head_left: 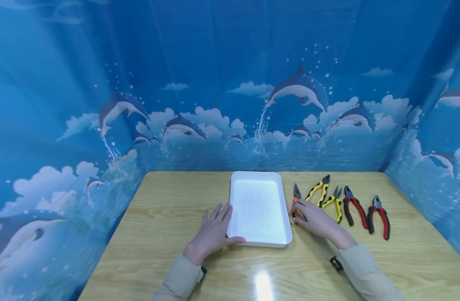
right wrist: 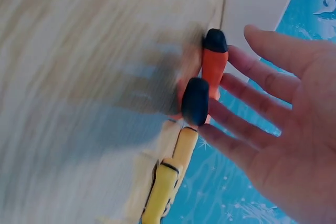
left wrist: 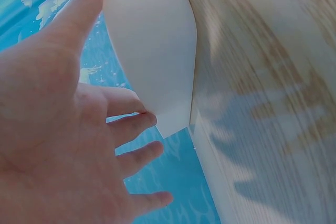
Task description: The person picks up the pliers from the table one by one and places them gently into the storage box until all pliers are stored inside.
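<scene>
A white rectangular tray (head_left: 257,209) lies on the table. My left hand (head_left: 211,236) rests at its near left corner, fingers spread along the left wall and thumb at the near rim. In the left wrist view, the fingertips touch the tray wall (left wrist: 152,40). To the right of the tray lie orange-and-black pliers (head_left: 297,192) with pointed jaws facing away from me. My right hand (head_left: 315,218) is over their handles. In the right wrist view, extended fingers touch the orange handles (right wrist: 214,66), and the thumb stands apart from them.
Right of the orange pliers lie large yellow-and-black pliers (head_left: 311,192), smaller yellow pliers (head_left: 338,210) and two red-and-black pliers (head_left: 361,213), all in a row. The wooden table (head_left: 169,205) meets a blue dolphin-printed curtain (head_left: 222,154) at the back and sides.
</scene>
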`<state>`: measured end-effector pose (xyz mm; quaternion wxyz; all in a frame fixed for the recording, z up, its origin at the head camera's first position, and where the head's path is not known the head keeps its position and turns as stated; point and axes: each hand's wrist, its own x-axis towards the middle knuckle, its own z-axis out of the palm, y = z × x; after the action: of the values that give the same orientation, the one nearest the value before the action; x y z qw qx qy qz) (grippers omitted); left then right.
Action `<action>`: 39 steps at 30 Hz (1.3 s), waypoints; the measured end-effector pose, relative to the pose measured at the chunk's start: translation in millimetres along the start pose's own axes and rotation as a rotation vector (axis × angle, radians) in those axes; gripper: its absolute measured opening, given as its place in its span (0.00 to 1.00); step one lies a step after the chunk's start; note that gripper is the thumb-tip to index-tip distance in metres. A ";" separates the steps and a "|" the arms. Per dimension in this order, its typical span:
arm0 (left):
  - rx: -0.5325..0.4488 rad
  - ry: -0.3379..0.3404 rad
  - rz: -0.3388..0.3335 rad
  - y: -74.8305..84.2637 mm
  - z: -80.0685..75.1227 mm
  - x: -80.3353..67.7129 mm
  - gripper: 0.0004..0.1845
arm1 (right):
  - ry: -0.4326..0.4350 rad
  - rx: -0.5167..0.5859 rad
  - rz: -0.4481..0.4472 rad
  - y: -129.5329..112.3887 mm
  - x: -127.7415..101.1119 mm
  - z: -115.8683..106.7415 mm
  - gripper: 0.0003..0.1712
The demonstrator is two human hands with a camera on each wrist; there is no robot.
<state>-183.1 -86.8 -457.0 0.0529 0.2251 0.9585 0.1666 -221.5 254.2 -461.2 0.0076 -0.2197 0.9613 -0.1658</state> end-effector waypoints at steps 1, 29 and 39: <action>0.001 0.000 0.001 0.0 -0.2 0.0 0.58 | 0.015 -0.001 0.002 -0.7 -0.8 -0.4 0.08; 0.006 0.006 0.005 1.9 -1.6 -0.9 0.57 | -0.002 -0.193 0.481 -6.7 23.8 11.1 0.35; 0.041 0.016 0.006 3.1 -2.1 -2.1 0.56 | 0.136 -0.302 0.405 -4.3 23.9 8.9 0.33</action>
<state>-180.3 -85.8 -453.9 0.0403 0.2278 0.9614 0.1489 -240.5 237.5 -466.9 -0.0568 -0.0098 0.9979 -0.0298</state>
